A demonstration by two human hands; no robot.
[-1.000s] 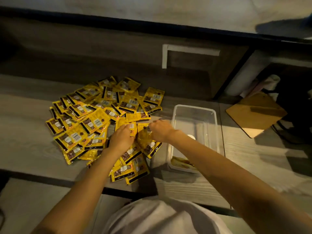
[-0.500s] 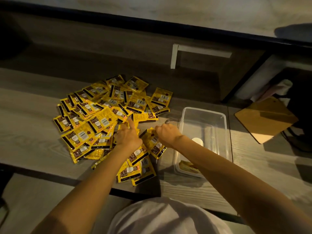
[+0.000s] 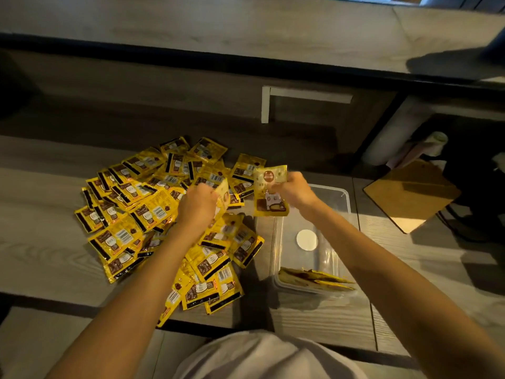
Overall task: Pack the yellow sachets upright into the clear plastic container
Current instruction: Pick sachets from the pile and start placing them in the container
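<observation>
White cloth at the near edge marks the person's torso. Just beyond, in the container [image 3: 281,242], a few sachets [image 3: 314,279] stand on edge against the near wall; the rest of its floor is bare. Judged from this, packing has barely begun. Left of the container, touching its side, the pile [image 3: 142,203] of loose sachets spreads across the desk [image 3: 41,255], its nearest packets overhanging the desk's near edge. Above the pile, the left hand [image 3: 198,207] has its fingers closed on one sachet [image 3: 222,194]. The right hand [image 3: 295,191] pinches another [image 3: 270,191] upright over the container's far left corner. Open desk lies right of the container, up to a brown board [image 3: 412,195].
</observation>
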